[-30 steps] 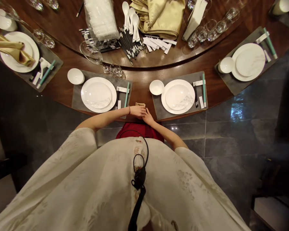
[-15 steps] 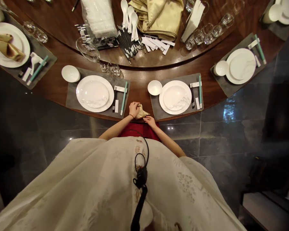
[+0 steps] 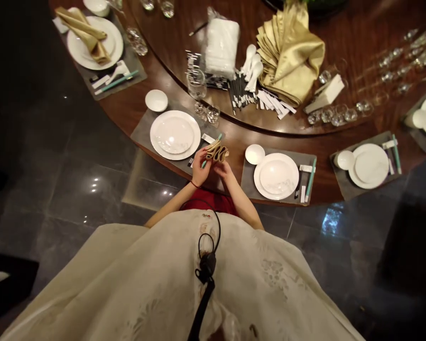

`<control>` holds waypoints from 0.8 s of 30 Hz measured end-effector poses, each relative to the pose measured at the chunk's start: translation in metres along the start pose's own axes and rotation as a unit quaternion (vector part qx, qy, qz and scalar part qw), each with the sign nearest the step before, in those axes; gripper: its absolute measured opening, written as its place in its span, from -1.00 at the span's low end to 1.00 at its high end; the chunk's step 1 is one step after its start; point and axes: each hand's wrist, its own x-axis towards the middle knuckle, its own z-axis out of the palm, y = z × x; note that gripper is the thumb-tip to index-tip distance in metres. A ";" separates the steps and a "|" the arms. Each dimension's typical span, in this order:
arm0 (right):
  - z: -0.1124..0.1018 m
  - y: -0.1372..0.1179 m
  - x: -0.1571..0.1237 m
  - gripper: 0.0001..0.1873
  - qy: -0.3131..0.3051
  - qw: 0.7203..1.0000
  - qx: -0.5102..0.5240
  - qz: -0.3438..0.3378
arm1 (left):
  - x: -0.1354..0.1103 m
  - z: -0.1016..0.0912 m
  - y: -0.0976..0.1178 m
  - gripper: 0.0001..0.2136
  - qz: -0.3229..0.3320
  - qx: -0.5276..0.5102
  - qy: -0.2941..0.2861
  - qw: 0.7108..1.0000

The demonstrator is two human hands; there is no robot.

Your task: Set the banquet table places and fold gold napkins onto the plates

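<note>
A small folded gold napkin (image 3: 217,152), pleated in wavy layers, is held up over the edge of the round wooden table (image 3: 230,135). My left hand (image 3: 199,170) grips it from the left and my right hand (image 3: 226,168) from below right, both closed on it. It hovers between two place settings: a white plate (image 3: 175,134) on a grey mat to the left and another white plate (image 3: 276,175) on a grey mat to the right.
A pile of gold napkins (image 3: 287,54), white spoons (image 3: 252,68), dark chopsticks (image 3: 239,92), a plastic packet (image 3: 220,45) and several glasses (image 3: 335,113) lie on the inner turntable. A finished folded napkin (image 3: 87,33) rests on the far-left plate. More settings at the right. Dark tiled floor (image 3: 74,180) below.
The napkin has been lifted off the table edge and now shows its pleated end, held by both hands. The view has swung, shifting the table to the right.
</note>
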 end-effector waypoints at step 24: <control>0.107 -0.039 0.094 -0.84 0.083 0.847 -0.523 -0.043 | 0.090 -0.125 -0.128 -0.64 -0.124 0.071 0.222 0.964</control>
